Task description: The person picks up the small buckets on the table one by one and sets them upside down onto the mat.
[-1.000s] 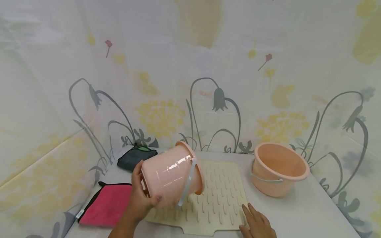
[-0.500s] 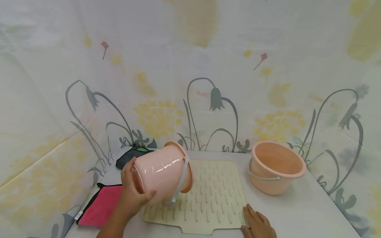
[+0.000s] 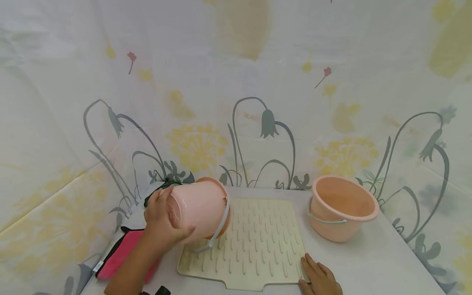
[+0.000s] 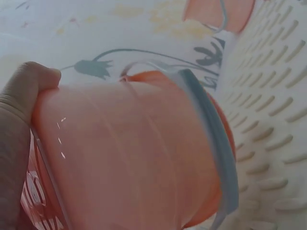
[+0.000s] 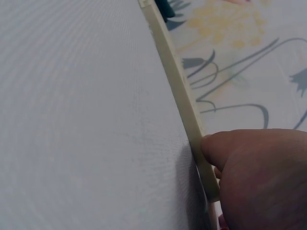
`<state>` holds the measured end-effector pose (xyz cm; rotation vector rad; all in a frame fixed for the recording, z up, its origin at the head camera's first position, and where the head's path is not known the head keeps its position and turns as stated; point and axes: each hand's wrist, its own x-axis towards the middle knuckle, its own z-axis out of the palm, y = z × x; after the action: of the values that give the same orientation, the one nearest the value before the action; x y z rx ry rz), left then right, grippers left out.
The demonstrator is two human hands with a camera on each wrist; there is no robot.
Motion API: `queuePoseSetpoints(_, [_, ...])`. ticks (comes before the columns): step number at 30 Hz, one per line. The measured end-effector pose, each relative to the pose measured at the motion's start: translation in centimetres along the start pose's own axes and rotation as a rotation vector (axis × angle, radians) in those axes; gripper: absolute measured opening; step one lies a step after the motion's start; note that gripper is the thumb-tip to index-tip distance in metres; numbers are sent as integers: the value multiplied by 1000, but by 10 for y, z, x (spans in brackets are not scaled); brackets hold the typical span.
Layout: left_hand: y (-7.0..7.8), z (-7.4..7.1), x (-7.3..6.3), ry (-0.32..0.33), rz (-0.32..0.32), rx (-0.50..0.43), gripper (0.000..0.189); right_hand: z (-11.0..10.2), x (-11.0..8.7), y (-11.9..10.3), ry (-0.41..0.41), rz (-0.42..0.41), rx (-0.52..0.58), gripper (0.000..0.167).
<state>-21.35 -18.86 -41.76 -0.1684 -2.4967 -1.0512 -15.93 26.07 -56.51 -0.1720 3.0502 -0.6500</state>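
Left hand (image 3: pixel 160 221): my curled fingers clasp the pink bucket (image 3: pixel 200 207).
Pink bucket: tipped sideways at the cream mat's (image 3: pixel 265 241) left; I should grip firmly.
Right hand (image 3: pixel 321 276): straight fingers at mat's edge.

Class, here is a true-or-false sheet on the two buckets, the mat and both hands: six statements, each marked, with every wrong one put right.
1. The left hand holds a bucket tilted on its side. True.
2. The right hand touches the edge of the mat. True.
3. The mat is smooth all over. False: it bears rows of raised ridges.
4. A second bucket stands upright. True.
5. The second bucket stands on the mat. False: it stands to the right of the mat.
6. Both buckets are dark blue. False: both are pinkish.
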Motion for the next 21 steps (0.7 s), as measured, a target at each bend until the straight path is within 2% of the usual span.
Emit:
queuePoseSetpoints(3, [1, 3, 6, 2, 21, 54, 119, -1, 0, 0, -8, 10, 2, 66])
queuePoseSetpoints(5, [4, 4, 9, -19, 9, 86, 119, -1, 2, 0, -31, 34, 4, 68])
queuePoseSetpoints(10, [16, 5, 15, -134, -113, 166, 118, -4, 4, 2, -69, 66, 20, 70])
queuePoseSetpoints(13, [21, 5, 19, -191, -157, 208, 118, -4, 4, 2, -58, 55, 34, 70])
queuePoseSetpoints(16, [24, 8, 25, -221, -159, 239, 118, -4, 3, 2, -46, 47, 41, 70])
queuePoseSetpoints(21, [29, 17, 35, -292, -115, 276, 115, -3, 4, 3, -52, 55, 39, 71])
